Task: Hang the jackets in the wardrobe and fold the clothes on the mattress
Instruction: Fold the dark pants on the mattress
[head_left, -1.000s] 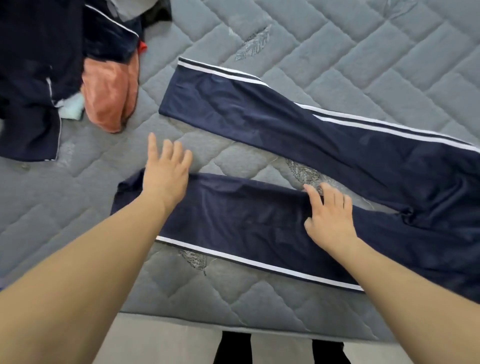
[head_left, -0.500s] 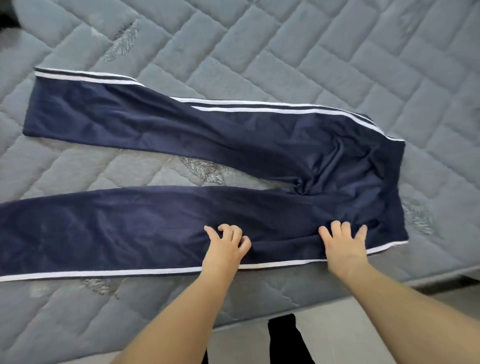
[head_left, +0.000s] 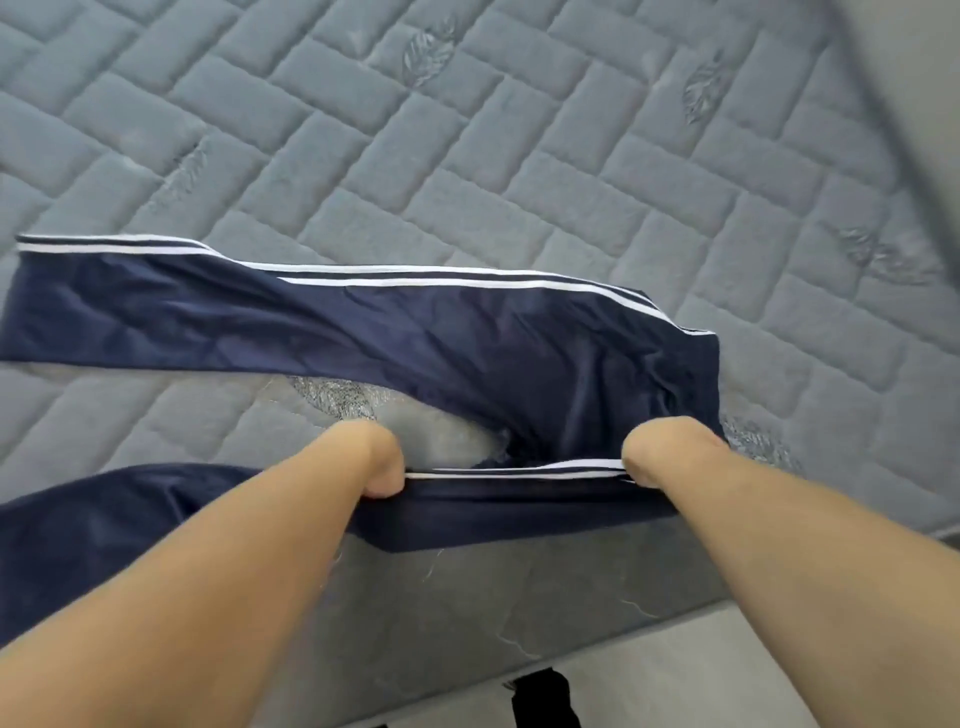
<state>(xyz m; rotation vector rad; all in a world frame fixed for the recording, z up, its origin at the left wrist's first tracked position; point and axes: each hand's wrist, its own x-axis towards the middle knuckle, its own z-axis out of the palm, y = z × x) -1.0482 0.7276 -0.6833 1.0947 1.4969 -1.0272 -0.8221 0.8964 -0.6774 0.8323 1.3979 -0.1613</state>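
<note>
Navy track trousers (head_left: 467, 343) with white side stripes lie spread on the grey quilted mattress (head_left: 519, 156), waistband toward the right. The far leg runs flat to the left, its twin stripes along the far edge, and its cuff end sits close to the left border of the view. The near leg is lifted along its striped edge and folded up and away from the person; the white stripes (head_left: 519, 470) run taut between the two hands. That leg's lower part trails off to the left and is cut off by the frame, partly behind the left forearm.

The left hand (head_left: 376, 457) grips the striped edge near the knee side, and the right hand (head_left: 660, 452) grips it near the waistband. Both hands are seen from the back of the wrist, so the fingers are hidden, curled under and round the cloth; only the knuckles and a thumb base show. The picture is somewhat smeared by motion, mostly at the edges.

Between the two legs a wedge of bare mattress shows. Beyond the trousers the mattress stretches wide and open to the far side and to the right. The mattress's near edge lies just below the forearms, with pale floor (head_left: 675, 675) beneath it and something dark (head_left: 543, 701), cut off, at the bottom border.
</note>
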